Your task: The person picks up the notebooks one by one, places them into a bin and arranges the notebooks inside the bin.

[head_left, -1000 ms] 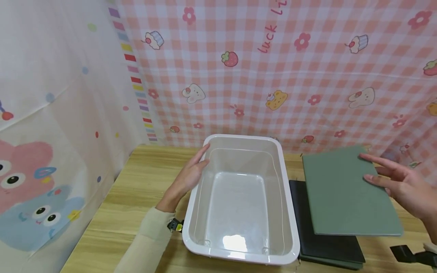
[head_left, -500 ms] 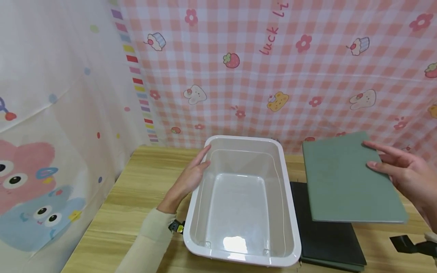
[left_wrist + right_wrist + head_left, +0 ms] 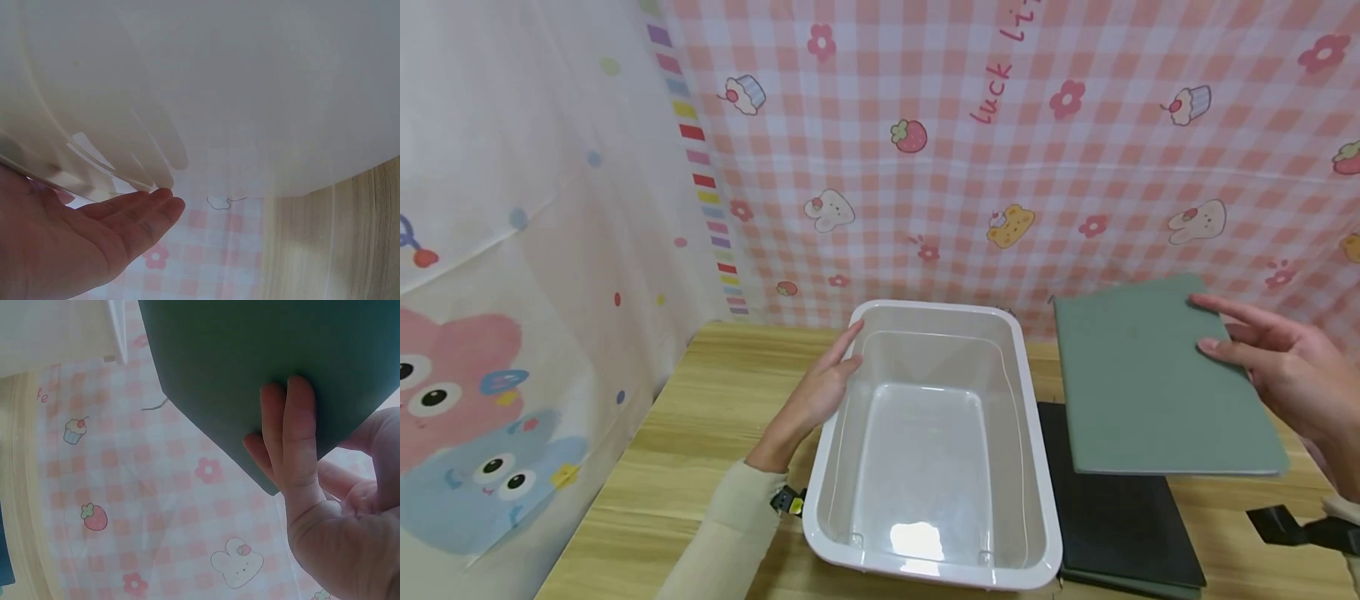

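My right hand (image 3: 1292,367) pinches a green hardcover notebook (image 3: 1157,383) at its right edge, thumb on the upper cover. In the right wrist view the other fingers (image 3: 299,431) lie against the underside of the notebook (image 3: 219,369), and a thin ribbon pokes out at its edge. The notebook is raised above a black notebook (image 3: 1127,525) and partly covers it. My left hand (image 3: 820,387) holds the left rim of a white plastic bin (image 3: 1041,500), thumb and forefinger over the rim. In the left wrist view the remaining fingers (image 3: 144,219) extend along the bin's outer wall.
Under the black notebook another green notebook (image 3: 1150,586) shows at the front edge. Everything stands on a wood-grain table (image 3: 700,417). A pink checked cloth (image 3: 880,167) hangs behind it, and a white printed cloth (image 3: 535,250) hangs at the left.
My right hand has lifted the green notebook higher and away from me, uncovering more of the black notebook's front part. My left hand has stayed at the bin's rim.
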Motion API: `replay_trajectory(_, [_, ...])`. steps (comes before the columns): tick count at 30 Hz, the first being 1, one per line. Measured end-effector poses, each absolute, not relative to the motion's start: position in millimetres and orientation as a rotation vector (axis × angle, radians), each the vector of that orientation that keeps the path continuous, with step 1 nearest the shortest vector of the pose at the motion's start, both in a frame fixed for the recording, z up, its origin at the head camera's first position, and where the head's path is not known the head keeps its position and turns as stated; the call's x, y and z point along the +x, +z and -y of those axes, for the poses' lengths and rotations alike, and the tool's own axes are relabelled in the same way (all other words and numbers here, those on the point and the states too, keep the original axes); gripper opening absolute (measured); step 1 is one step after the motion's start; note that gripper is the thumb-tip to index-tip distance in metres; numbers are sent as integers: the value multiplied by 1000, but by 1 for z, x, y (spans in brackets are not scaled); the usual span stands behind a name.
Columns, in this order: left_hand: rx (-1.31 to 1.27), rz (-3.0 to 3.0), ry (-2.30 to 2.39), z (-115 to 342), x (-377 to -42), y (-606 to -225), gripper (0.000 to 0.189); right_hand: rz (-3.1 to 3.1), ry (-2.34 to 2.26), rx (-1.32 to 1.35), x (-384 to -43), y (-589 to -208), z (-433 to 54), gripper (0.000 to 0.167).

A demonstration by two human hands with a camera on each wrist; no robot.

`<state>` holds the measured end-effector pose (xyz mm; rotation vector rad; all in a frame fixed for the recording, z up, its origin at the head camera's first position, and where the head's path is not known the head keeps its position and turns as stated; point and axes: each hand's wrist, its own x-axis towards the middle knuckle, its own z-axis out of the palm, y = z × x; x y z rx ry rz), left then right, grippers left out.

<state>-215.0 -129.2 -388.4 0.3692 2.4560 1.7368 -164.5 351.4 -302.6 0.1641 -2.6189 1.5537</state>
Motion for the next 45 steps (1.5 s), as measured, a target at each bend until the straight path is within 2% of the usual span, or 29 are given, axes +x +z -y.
replay_trajectory(5, [384,-2469,1719,129,-213,-388,56,2539,1713,249,-165,-297,-348,53])
replay_trajectory(12, [364,-2470,1711,129,-212,-386,55,2592,1684,294,-171,-291,-336,55])
replay_trajectory(17, [361,-2474,1706,130,-212,-386,55,2454,1954,430,-176,-286,-326,53])
replay_trajectory(20, [370,-2472,1702,131,-213,-386,56,2434,2033,436,-177,-282,-320,53])
replay_trajectory(33, [386,-2459,1725,129,-213,-386,56,2603,1817,335,-180,-272,-288,54])
replay_trajectory(45, [361,-2437,1729,130,-213,-387,56,2560,1975,401,-185,-264,-266,53])
